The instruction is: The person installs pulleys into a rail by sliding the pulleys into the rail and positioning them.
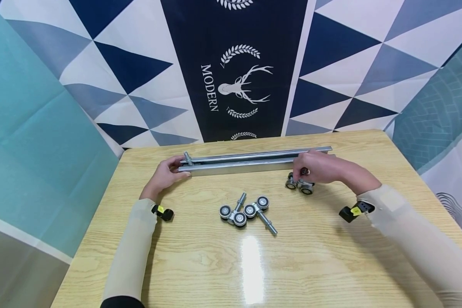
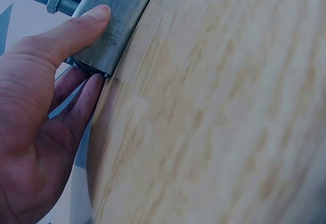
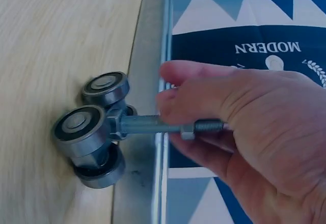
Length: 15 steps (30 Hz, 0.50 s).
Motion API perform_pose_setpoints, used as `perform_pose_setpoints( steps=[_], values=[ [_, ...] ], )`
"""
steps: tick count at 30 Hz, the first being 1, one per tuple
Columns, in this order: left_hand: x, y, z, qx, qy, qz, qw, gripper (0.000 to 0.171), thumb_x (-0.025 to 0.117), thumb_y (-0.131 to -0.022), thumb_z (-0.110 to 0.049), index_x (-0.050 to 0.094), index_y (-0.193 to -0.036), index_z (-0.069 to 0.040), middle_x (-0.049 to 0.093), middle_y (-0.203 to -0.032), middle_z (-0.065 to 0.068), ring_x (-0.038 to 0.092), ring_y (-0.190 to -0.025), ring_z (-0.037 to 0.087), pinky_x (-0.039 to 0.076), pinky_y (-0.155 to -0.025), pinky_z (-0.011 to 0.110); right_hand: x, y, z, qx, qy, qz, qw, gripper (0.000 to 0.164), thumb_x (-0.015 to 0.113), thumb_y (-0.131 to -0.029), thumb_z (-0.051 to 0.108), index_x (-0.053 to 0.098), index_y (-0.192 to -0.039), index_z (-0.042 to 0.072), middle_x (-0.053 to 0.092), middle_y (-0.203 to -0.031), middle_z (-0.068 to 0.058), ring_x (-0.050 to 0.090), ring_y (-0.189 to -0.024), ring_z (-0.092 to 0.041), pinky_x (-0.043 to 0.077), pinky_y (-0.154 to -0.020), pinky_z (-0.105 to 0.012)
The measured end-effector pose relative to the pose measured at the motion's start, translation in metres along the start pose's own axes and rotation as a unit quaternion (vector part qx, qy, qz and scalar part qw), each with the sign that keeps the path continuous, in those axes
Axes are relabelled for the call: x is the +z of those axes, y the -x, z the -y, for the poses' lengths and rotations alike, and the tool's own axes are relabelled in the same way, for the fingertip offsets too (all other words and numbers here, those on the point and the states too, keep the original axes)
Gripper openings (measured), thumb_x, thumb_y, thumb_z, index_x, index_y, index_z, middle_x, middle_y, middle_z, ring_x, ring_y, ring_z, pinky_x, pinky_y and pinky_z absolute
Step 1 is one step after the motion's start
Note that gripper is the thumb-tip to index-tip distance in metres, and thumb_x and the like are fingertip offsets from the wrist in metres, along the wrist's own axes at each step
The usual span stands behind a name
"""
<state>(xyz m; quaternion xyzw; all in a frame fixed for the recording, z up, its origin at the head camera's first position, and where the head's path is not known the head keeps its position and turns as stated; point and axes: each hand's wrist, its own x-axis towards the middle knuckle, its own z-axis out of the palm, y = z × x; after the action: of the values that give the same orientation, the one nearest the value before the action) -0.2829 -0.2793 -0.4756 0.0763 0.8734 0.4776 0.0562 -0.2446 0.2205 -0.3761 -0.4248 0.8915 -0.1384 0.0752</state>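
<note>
A galvanized steel channel track (image 1: 238, 167) lies across the far part of the table, its slot facing up. My left hand (image 1: 164, 174) grips its left end, thumb (image 2: 99, 14) on the side wall and fingers curled around the end. Beside that hand a threaded bolt with a nut (image 2: 55, 1) sticks up out of the slot; whatever it is fixed to inside is hidden. My right hand (image 1: 318, 166) pinches the bolt of a roller trolley (image 3: 79, 130) near the track's right end. The trolley's wheels point down, just in front of the track's near wall.
Two more roller trolleys lie on the wooden table (image 1: 169, 265) in front of the track. The left trolley (image 1: 239, 219) has its bolt pointing away, the right trolley (image 1: 262, 202) has its bolt toward me. A patterned cloth (image 1: 146, 72) hangs behind the table's far edge.
</note>
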Motion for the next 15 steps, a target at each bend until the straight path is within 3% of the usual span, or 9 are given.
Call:
perform_pose_setpoints(
  steps=[9,15],
  values=[
    [-0.0007,0.0010,0.0000,-0.001,-0.002,0.001,1.0000,0.071,0.083,-0.082,-0.030,0.053,-0.144,-0.017,0.057,-0.140,0.016,0.054,-0.121,0.032,0.044,-0.113,0.050,-0.0055,-0.0007,0.0017,0.001,-0.007,0.022,1.000,0.024,0.074,-0.082,-0.006,0.079,-0.089,0.015,0.075,-0.089,0.001,0.068,-0.081,-0.010,0.060,-0.069,-0.032],
    [-0.0011,0.0014,-0.0008,-0.003,-0.001,0.001,1.0000,0.069,0.083,-0.082,-0.028,0.054,-0.144,-0.017,0.057,-0.140,0.016,0.054,-0.121,0.032,0.044,-0.113,0.050,-0.0066,0.0021,0.0061,0.049,0.002,0.005,0.999,0.020,0.081,-0.081,0.009,0.078,-0.101,0.013,0.073,-0.099,-0.004,0.067,-0.085,-0.016,0.059,-0.070,-0.037]
  ],
)
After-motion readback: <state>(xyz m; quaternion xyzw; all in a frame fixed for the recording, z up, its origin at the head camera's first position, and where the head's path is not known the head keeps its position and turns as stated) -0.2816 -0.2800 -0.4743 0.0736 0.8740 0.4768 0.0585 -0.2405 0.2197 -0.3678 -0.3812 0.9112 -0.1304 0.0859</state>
